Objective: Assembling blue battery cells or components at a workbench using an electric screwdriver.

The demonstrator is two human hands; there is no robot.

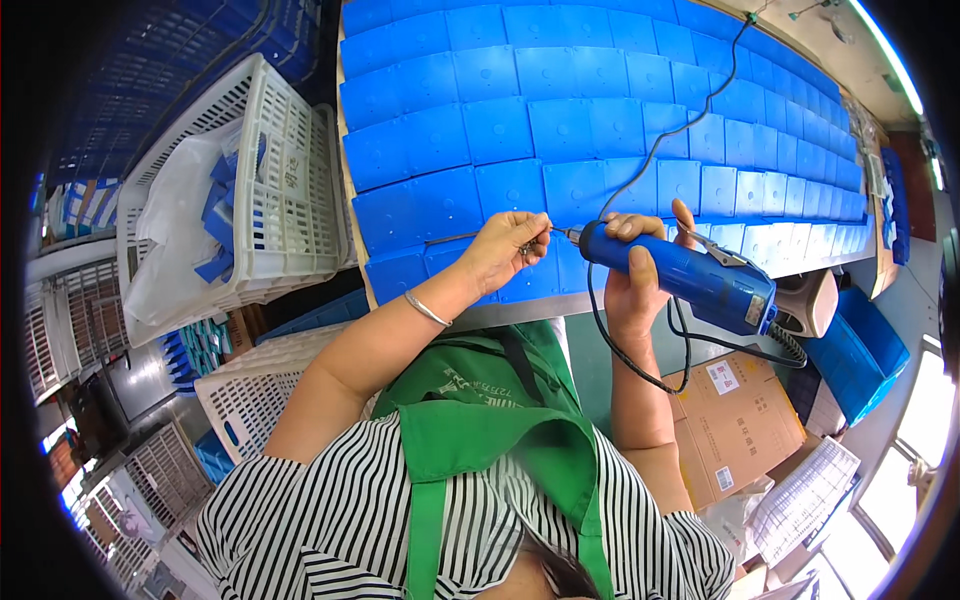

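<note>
My right hand (640,270) is wrapped round a blue electric screwdriver (690,278), held nearly level with its bit pointing left. A metal lever runs along the tool's upper side, and a dark cord trails from its rear. At the bit's tip, my left hand (510,248) is closed in a pinch, with small dark screws (528,246) showing at its fingers. Whether a screw sits on the bit is too small to tell. Both hands are above the near rows of flat blue plastic panels (497,128), which overlap across the table.
At the left stands a white plastic crate (290,190) with a clear liner and blue pieces inside. Another white crate (250,400) is below it. A black cable (650,160) hangs over the panels. To the right are a cardboard box (740,425) and a blue bin (860,350).
</note>
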